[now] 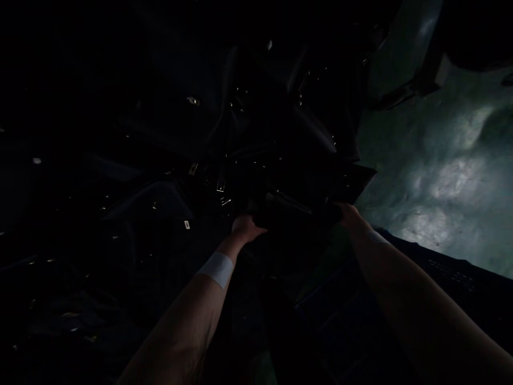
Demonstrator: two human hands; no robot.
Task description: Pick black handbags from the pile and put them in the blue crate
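The scene is very dark. My left hand [245,227] and my right hand [349,215] both reach forward into a piece of dark fabric [298,206], each gripping an edge of it. The fabric belongs to a large heap of dark garments [224,123] with small shiny metal fittings [220,185] catching the light. A pale band [216,268] wraps my left wrist. My fingers are mostly hidden in the cloth.
A greenish concrete floor [449,176] with light patches lies to the right. Dark machine or furniture parts [420,80] stand at the upper right. More dark cloth [441,278] lies under my right forearm.
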